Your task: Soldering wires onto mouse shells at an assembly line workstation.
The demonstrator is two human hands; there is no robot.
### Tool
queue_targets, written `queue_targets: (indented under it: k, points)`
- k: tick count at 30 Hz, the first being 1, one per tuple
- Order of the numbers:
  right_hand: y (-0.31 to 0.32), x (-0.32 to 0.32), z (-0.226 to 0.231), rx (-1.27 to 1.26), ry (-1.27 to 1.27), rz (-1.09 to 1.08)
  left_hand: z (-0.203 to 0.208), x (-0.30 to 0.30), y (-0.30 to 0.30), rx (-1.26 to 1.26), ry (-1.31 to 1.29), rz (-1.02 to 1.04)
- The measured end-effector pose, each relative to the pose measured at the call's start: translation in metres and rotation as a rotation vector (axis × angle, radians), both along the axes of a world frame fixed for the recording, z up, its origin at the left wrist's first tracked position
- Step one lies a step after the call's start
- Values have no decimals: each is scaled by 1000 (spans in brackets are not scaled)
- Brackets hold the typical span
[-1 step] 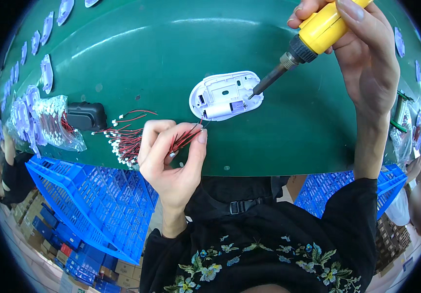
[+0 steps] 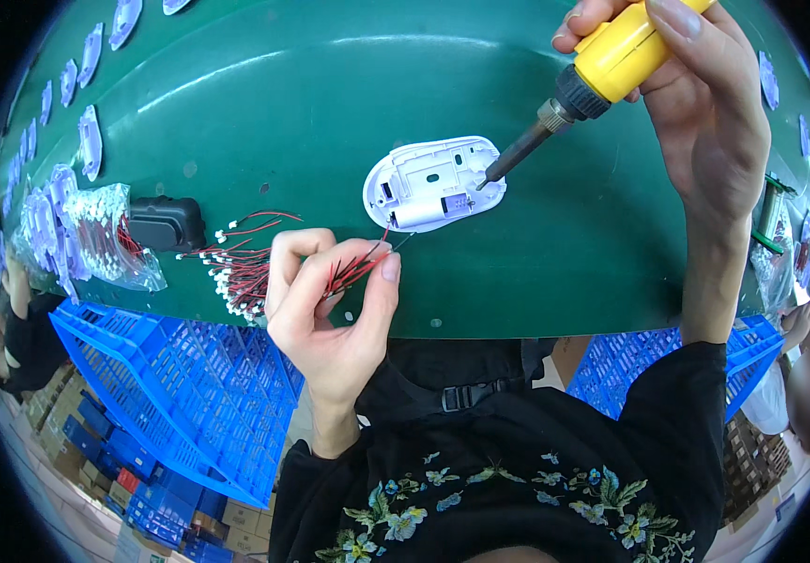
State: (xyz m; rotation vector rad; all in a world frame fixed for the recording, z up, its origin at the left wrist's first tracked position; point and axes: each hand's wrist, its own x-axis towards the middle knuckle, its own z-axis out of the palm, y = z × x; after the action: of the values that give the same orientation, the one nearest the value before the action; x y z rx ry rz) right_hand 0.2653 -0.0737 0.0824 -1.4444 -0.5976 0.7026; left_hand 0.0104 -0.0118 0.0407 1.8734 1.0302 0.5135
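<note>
My right hand (image 2: 705, 103) grips a soldering iron (image 2: 621, 58) by its yellow handle. The iron's dark tip slants down to the right end of a white oval plastic shell (image 2: 428, 169), shaped like the base of a computer mouse; whether it touches cannot be made out. At the shell's lower left edge, my left hand (image 2: 330, 300) pinches a small bunch of red and black wires (image 2: 353, 270) between thumb and fingers. One red wire reaches up to the shell's edge. Beside that hand lies a pile of similar wires (image 2: 241, 277) with white connectors.
Left on the green table (image 2: 536, 272) are a black case (image 2: 167, 222), a plastic bag of wires (image 2: 114, 235) and several white shells (image 2: 91, 141). Blue crates (image 2: 180, 394) stand below the front edge. Far right lies a green-edged bag (image 2: 773, 235). Other people are at both sides.
The wires in my left hand have shifted slightly, and a dark wire end shows more to the right of my fingertips. The right hand and the iron stay in place.
</note>
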Motion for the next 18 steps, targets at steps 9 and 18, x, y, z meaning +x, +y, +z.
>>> queue_targets:
  k: [9, 18]
  points:
    - [0, -3, 4, -162, -130, -56, -2, 3, -10, -6, -13, -116]
    - [-9, 10, -8, 19, -71, 104, -7, -9, -15, 190, 99, -52]
